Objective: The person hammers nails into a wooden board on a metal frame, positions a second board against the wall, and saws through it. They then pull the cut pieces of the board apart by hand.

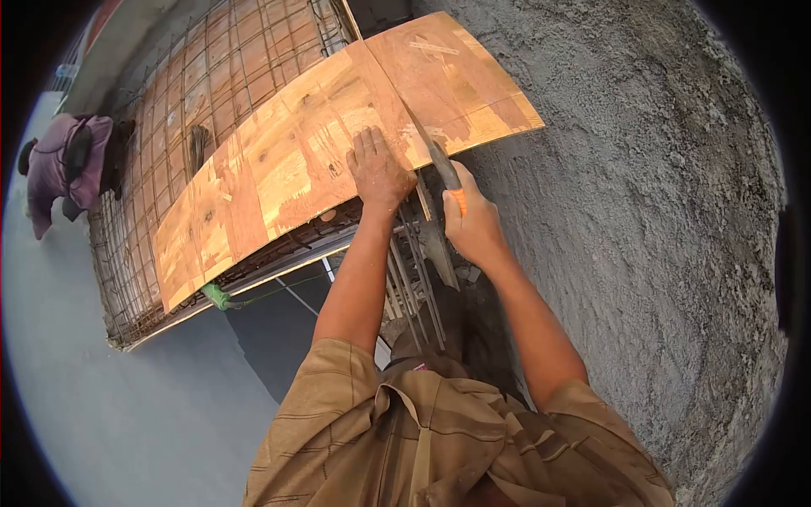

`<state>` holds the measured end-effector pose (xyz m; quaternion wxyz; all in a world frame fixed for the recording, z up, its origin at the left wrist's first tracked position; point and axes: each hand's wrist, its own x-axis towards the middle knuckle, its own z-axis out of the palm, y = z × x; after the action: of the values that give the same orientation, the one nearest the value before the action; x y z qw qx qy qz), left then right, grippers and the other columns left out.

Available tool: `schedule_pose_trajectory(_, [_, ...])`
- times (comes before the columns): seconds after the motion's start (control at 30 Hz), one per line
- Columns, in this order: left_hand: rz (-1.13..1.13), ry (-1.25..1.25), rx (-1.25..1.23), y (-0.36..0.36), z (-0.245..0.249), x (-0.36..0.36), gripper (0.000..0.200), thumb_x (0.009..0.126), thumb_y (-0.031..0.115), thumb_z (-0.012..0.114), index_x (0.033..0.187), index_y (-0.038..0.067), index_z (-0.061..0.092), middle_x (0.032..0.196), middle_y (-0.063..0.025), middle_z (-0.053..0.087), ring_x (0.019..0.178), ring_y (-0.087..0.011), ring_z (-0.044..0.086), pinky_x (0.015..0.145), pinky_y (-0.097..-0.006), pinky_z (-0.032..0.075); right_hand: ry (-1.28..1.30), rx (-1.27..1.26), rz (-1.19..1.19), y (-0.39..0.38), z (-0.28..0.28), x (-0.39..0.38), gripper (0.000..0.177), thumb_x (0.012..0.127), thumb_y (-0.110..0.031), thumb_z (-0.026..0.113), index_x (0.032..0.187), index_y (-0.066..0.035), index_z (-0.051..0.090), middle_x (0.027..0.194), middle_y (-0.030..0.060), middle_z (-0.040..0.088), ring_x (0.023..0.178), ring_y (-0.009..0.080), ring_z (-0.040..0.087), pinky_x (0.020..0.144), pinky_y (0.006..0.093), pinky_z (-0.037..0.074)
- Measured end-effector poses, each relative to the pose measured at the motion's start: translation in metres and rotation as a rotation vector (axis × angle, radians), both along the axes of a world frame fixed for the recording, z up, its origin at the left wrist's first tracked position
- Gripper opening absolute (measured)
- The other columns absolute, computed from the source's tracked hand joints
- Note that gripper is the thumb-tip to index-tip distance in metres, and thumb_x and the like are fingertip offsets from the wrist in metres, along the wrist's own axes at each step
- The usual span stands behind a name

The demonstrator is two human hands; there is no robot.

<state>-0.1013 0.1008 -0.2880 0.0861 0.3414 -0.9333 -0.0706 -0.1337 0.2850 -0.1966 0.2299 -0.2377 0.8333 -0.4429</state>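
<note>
A broad plywood sheet (283,169) lies across the rebar grid in front of me. My left hand (379,171) rests flat on it near its front edge, fingers stretched out. My right hand (471,213) is wrapped round the orange and dark handle of a hand saw (443,166). The saw's blade lies along a straight line across the sheet, just right of my left hand, and overlaps the near edge. Right of that line, the end part of the sheet reaches toward the rough wall.
A rebar mesh (228,59) over reddish boards stretches out behind the sheet. A rough concrete wall (625,211) rises on the right. Another person (72,165) bends over at the far left edge. A green object (217,296) hangs under the sheet; several thin rods (410,287) stand below my hands.
</note>
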Motion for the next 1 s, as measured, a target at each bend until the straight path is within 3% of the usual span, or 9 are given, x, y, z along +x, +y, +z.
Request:
schedule_pose_trajectory(0.27, [-0.002,-0.047,0.078,-0.005,0.016,-0.001,0.091,0.073,0.025,0.073,0.15,-0.005,0.035,0.157,-0.0222,0.036,0.15,-0.0352,0.028,0.122,-0.0484,0.021,0.111,-0.108,0.024,0.115,0.042,0.086,0.061,0.096,-0.011,0.058,0.153,-0.009,0.035,0.095,0.0306,0.069,0.086,0.05,0.068,0.074,0.0507,0.056])
schedule_pose_trajectory(0.33, [0.011,-0.032,0.088,-0.008,0.02,-0.006,0.091,0.074,0.026,0.072,0.15,-0.005,0.033,0.157,-0.0222,0.036,0.15,-0.0352,0.028,0.122,-0.0476,0.02,-0.069,-0.018,-0.01,0.079,0.038,0.057,0.058,0.097,-0.013,0.057,0.151,-0.008,0.038,0.094,0.0305,0.069,0.087,0.0511,0.067,0.073,0.0528,0.055])
schedule_pose_trajectory(0.47, [0.015,-0.042,0.051,-0.007,0.016,-0.001,0.093,0.074,0.027,0.073,0.151,-0.005,0.032,0.157,-0.0219,0.036,0.149,-0.0353,0.028,0.122,-0.0481,0.02,-0.025,-0.092,-0.013,-0.008,-0.003,0.002,0.051,0.099,-0.018,0.055,0.147,-0.008,0.04,0.09,0.0315,0.068,0.085,0.0544,0.064,0.07,0.0579,0.053])
schedule_pose_trajectory(0.6, [0.014,-0.103,0.064,-0.001,0.02,-0.001,0.097,0.072,0.028,0.077,0.151,-0.005,0.032,0.157,-0.0218,0.036,0.149,-0.0355,0.029,0.122,-0.0485,0.02,0.148,-0.066,0.044,0.137,0.037,0.104,0.059,0.094,-0.001,0.059,0.149,0.004,0.036,0.122,0.0295,0.066,0.103,0.0396,0.071,0.089,0.0433,0.058])
schedule_pose_trajectory(0.73, [-0.015,0.002,-0.022,-0.004,0.003,0.002,0.094,0.069,0.026,0.076,0.148,-0.006,0.037,0.15,-0.0242,0.043,0.145,-0.0366,0.035,0.12,-0.0499,0.025,-0.084,-0.057,-0.022,0.051,0.011,0.036,0.056,0.097,-0.008,0.056,0.15,-0.007,0.039,0.105,0.0305,0.069,0.094,0.048,0.068,0.077,0.048,0.057])
schedule_pose_trajectory(0.8, [-0.01,0.008,-0.013,-0.004,0.004,0.008,0.094,0.069,0.027,0.077,0.147,-0.006,0.038,0.151,-0.0246,0.042,0.145,-0.0371,0.035,0.12,-0.0499,0.025,0.018,-0.069,-0.033,-0.016,-0.034,0.001,0.054,0.098,-0.01,0.055,0.15,-0.011,0.04,0.097,0.0306,0.069,0.091,0.0511,0.065,0.072,0.0502,0.055])
schedule_pose_trajectory(0.9, [-0.031,0.024,0.025,0.0,0.007,0.0,0.094,0.069,0.028,0.077,0.147,-0.006,0.038,0.151,-0.0246,0.042,0.146,-0.0373,0.034,0.119,-0.0501,0.026,0.008,-0.07,-0.041,0.053,-0.005,0.046,0.054,0.097,-0.008,0.056,0.149,-0.007,0.04,0.106,0.0308,0.068,0.097,0.0495,0.067,0.079,0.0491,0.057])
schedule_pose_trajectory(0.97, [-0.006,0.017,0.003,-0.006,0.009,0.0,0.093,0.07,0.028,0.077,0.147,-0.006,0.037,0.151,-0.0247,0.041,0.145,-0.0373,0.034,0.119,-0.0504,0.026,0.181,-0.149,0.032,0.129,0.012,0.1,0.058,0.094,-0.004,0.057,0.149,0.002,0.038,0.126,0.0309,0.063,0.111,0.045,0.066,0.093,0.0441,0.056])
schedule_pose_trajectory(1.0, [-0.004,0.01,0.008,-0.01,0.008,0.006,0.092,0.071,0.027,0.076,0.147,-0.006,0.037,0.151,-0.0246,0.042,0.145,-0.0374,0.034,0.118,-0.0504,0.026,0.129,-0.139,0.023,0.125,0.01,0.103,0.058,0.095,-0.004,0.057,0.149,0.0,0.038,0.123,0.0309,0.064,0.109,0.0451,0.067,0.091,0.0445,0.057])
